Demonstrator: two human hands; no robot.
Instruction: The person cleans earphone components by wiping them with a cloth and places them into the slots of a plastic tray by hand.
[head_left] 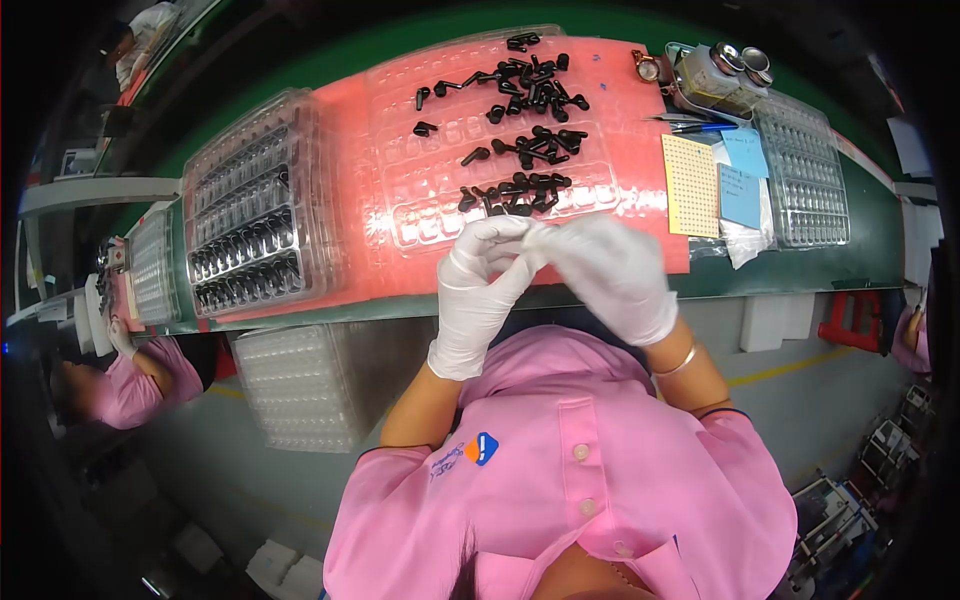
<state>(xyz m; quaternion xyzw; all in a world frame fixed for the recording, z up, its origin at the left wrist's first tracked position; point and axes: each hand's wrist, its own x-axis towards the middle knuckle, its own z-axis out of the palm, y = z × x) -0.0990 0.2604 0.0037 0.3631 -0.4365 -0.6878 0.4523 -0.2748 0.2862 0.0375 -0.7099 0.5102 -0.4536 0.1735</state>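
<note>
My left hand, in a white glove, is closed in a pinch in front of the mat's near edge. What sits between its fingertips, if anything, is hidden. My right hand, gloved too, is smeared by motion, and its fingertips meet those of the left. Just beyond both hands, black earbuds with stems lie in a loose row on a clear plastic tray. More earbuds are heaped farther back, and a few lie apart to the left.
Stacked clear trays stand at left, the top one partly filled with black pieces. At right are a yellow dotted sheet, blue notes, pens, a watch, capped bottles and another tray. A co-worker sits at left.
</note>
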